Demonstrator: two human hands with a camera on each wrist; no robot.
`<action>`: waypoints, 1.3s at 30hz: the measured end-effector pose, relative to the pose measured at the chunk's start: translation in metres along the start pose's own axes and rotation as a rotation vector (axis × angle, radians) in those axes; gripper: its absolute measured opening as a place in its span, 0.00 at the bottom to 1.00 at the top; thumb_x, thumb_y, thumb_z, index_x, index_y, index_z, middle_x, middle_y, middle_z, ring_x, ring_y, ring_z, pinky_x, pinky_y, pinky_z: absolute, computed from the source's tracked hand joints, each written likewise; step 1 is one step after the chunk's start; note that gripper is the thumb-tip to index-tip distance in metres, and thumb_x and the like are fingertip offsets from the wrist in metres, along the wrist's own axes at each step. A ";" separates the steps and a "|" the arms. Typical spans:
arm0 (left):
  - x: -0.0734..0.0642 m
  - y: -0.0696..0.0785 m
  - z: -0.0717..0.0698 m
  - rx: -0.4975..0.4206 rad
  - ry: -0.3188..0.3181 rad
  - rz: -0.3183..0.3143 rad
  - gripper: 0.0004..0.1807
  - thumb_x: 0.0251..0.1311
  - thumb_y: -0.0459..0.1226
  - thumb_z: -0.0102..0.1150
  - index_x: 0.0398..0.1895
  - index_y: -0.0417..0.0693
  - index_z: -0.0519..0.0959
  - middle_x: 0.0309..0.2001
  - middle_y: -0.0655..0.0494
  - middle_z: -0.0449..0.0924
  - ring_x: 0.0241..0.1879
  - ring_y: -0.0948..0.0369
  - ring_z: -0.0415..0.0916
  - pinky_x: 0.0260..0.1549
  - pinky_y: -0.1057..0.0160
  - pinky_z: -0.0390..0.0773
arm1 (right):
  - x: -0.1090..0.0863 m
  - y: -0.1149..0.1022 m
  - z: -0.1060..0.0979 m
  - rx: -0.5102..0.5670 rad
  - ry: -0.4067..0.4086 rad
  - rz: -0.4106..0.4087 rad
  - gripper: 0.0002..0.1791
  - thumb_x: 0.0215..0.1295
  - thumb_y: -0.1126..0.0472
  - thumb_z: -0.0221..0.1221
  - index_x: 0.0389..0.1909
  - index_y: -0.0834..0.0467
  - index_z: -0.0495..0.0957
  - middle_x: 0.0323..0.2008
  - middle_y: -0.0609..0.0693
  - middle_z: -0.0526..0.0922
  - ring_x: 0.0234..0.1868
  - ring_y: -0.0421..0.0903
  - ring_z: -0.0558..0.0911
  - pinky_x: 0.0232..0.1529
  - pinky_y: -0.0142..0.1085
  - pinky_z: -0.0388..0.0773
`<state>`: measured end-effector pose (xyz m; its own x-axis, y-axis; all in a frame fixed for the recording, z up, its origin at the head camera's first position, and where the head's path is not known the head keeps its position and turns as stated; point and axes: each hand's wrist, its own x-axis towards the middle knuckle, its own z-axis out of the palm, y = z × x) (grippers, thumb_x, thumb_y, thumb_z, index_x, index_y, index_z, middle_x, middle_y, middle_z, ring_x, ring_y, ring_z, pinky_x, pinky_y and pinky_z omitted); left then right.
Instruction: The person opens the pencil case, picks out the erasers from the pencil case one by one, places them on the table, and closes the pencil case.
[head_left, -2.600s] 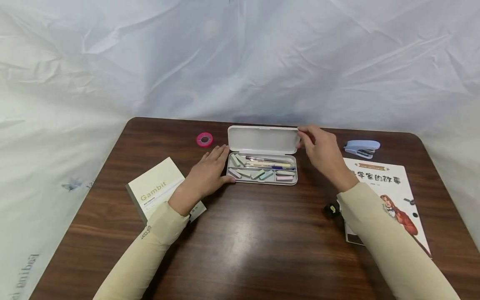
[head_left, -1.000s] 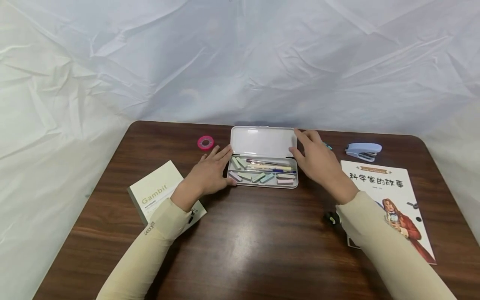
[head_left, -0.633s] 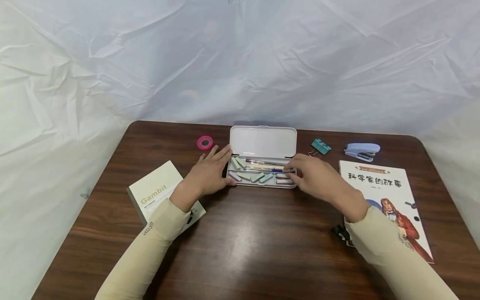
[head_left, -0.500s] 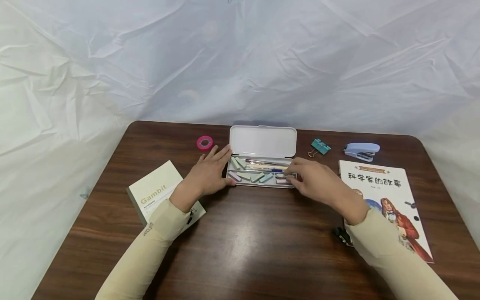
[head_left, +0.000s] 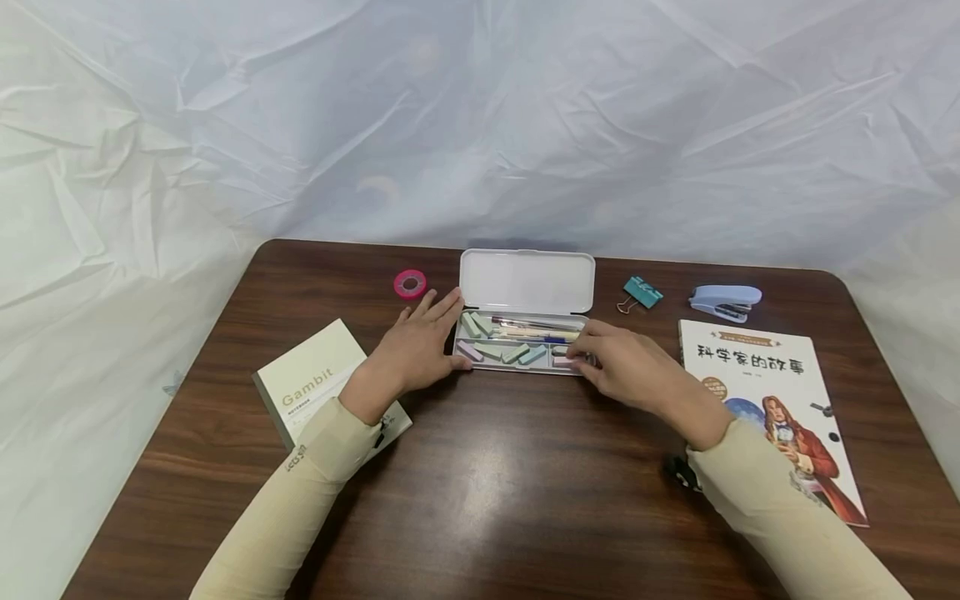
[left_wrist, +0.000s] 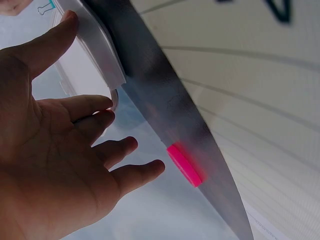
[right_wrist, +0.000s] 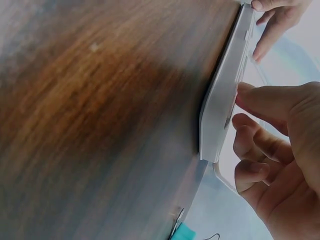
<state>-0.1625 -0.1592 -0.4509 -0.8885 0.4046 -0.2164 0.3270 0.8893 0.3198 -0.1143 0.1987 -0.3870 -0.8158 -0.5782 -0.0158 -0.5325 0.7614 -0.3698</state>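
Observation:
A white pencil case (head_left: 527,283) lies on the table with its lid raised. Inside are pens (head_left: 540,330) and several small pastel blocks (head_left: 516,353). My left hand (head_left: 420,342) rests at the case's left end, fingers spread and thumb at its front corner; the left wrist view shows the left palm (left_wrist: 50,160) holding nothing. My right hand (head_left: 630,367) reaches into the front right compartment, thumb and fingertips at a small pink block (head_left: 561,361). In the right wrist view the right hand's thumb and curled fingers hover at the case's rim. Whether they pinch the block is hidden.
A pink tape roll (head_left: 409,284) lies left of the case. A teal binder clip (head_left: 642,292) and a blue stapler (head_left: 725,302) lie to the right. A notebook (head_left: 315,375) is under the left forearm, an illustrated book (head_left: 772,375) and a black object (head_left: 682,472) by the right.
My right hand has let go of the raised lid and moved down into the front right compartment, uncovering the binder clip. The left hand stays at the case's left end.

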 end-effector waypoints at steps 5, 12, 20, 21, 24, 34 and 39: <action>0.000 0.001 -0.001 -0.008 -0.004 -0.003 0.62 0.72 0.68 0.69 0.97 0.57 0.48 0.97 0.66 0.39 0.97 0.45 0.36 0.90 0.26 0.52 | 0.002 -0.002 -0.001 -0.020 -0.008 -0.006 0.09 0.80 0.63 0.70 0.55 0.56 0.94 0.51 0.50 0.88 0.38 0.39 0.84 0.37 0.40 0.83; 0.000 0.000 -0.001 -0.006 0.000 0.002 0.62 0.72 0.69 0.69 0.97 0.57 0.48 0.97 0.66 0.39 0.97 0.45 0.35 0.91 0.26 0.50 | 0.004 -0.002 0.001 -0.044 -0.002 -0.052 0.09 0.80 0.65 0.69 0.54 0.57 0.94 0.50 0.50 0.87 0.38 0.39 0.84 0.36 0.39 0.83; 0.001 0.000 0.000 -0.002 -0.004 -0.001 0.62 0.72 0.69 0.69 0.97 0.56 0.48 0.97 0.64 0.39 0.97 0.45 0.35 0.91 0.26 0.50 | 0.005 0.000 0.003 -0.046 -0.007 -0.077 0.09 0.80 0.66 0.69 0.53 0.58 0.94 0.49 0.50 0.86 0.37 0.38 0.83 0.36 0.39 0.83; 0.001 0.001 0.000 -0.005 -0.007 -0.004 0.62 0.72 0.68 0.69 0.97 0.56 0.48 0.97 0.64 0.38 0.97 0.45 0.35 0.91 0.26 0.49 | 0.005 0.000 0.003 -0.043 -0.008 -0.078 0.08 0.80 0.66 0.69 0.53 0.58 0.94 0.49 0.50 0.86 0.37 0.38 0.83 0.36 0.39 0.83; -0.001 0.003 -0.002 -0.021 -0.012 -0.010 0.62 0.72 0.67 0.70 0.97 0.56 0.47 0.97 0.65 0.38 0.97 0.45 0.34 0.91 0.26 0.48 | 0.005 0.001 0.002 -0.032 -0.008 -0.079 0.08 0.80 0.66 0.69 0.53 0.58 0.94 0.49 0.51 0.86 0.37 0.38 0.84 0.36 0.39 0.84; -0.007 0.012 -0.011 -0.015 -0.029 -0.019 0.61 0.73 0.64 0.71 0.97 0.54 0.48 0.97 0.63 0.40 0.97 0.43 0.35 0.91 0.26 0.47 | 0.001 0.006 -0.004 0.022 0.015 -0.009 0.08 0.81 0.62 0.69 0.54 0.57 0.93 0.49 0.51 0.89 0.36 0.39 0.81 0.37 0.39 0.81; 0.000 -0.001 0.000 -0.007 -0.017 -0.012 0.62 0.73 0.68 0.69 0.97 0.57 0.47 0.97 0.66 0.38 0.97 0.45 0.34 0.92 0.27 0.47 | -0.002 0.013 -0.007 0.135 0.060 0.017 0.07 0.79 0.65 0.71 0.52 0.57 0.93 0.43 0.49 0.89 0.37 0.39 0.79 0.37 0.36 0.78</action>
<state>-0.1628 -0.1596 -0.4512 -0.8868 0.3978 -0.2353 0.3144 0.8924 0.3238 -0.1214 0.2114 -0.3850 -0.8384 -0.5442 0.0310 -0.4869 0.7221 -0.4914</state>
